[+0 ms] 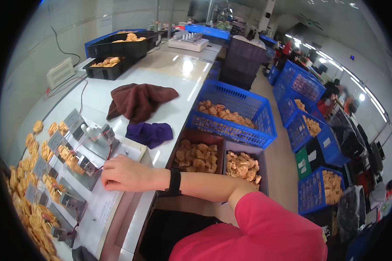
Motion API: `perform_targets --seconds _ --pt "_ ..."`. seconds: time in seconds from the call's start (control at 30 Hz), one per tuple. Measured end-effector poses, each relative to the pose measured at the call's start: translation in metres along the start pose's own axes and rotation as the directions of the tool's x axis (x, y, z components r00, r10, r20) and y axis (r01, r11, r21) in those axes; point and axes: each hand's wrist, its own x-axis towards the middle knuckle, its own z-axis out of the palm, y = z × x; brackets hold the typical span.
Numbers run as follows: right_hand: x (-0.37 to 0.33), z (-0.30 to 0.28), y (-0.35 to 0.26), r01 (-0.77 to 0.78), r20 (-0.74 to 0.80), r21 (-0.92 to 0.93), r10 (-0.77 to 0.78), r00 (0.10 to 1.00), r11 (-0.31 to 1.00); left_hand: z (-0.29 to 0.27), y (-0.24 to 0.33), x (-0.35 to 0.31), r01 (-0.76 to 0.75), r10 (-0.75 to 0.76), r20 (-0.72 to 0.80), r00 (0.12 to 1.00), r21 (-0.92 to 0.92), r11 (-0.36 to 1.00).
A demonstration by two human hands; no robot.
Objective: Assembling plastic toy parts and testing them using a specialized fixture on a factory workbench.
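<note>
My right hand (125,174), with a black band on its wrist, reaches in from the right. Its fingers are curled down beside a grey metal clamp station of the bench fixture (126,152); whatever its fingertips hold or touch is hidden. Several such stations stand in a row, each with a small clear panel meter (74,120) behind it and a dark clamp block (88,166) with thin wires. Tan moulded parts (70,159) sit in the stations. My left hand is out of sight.
Loose tan parts (19,185) are heaped along the bench's left side. A brown cloth (139,102) and a purple cloth (150,134) lie beyond the fixture. Black trays (133,48) of parts stand farther back. On the floor to the right are blue crates (265,119) and bins of parts.
</note>
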Motion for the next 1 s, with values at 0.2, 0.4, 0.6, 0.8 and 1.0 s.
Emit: perform_targets --seconds 0.2,0.4,0.6,0.8,1.0 --pt "-0.005 -0.004 0.002 -0.022 0.015 0.062 0.022 1.0 0.998 -0.006 0.12 -0.003 0.041 -0.044 -0.014 0.999 -0.159 0.986" --pt "-0.004 0.001 0.001 -0.017 0.003 0.085 0.017 1.0 0.996 -0.009 0.114 -0.003 -0.004 0.001 -0.019 1.0 -0.136 0.991" --pt "-0.005 0.002 -0.001 -0.027 -0.02 0.068 0.029 0.999 0.997 -0.01 0.116 -0.003 0.01 -0.012 -0.011 1.0 -0.157 0.987" --pt "-0.007 0.0 0.0 -0.024 -0.027 0.056 0.025 0.999 0.998 -0.009 0.119 -0.003 -0.015 0.015 -0.004 1.0 -0.11 0.994" --pt "-0.007 0.0 0.0 -0.046 -0.06 0.046 0.049 0.997 0.998 -0.005 0.119 -0.005 0.001 -0.007 -0.029 1.0 -0.189 0.982"
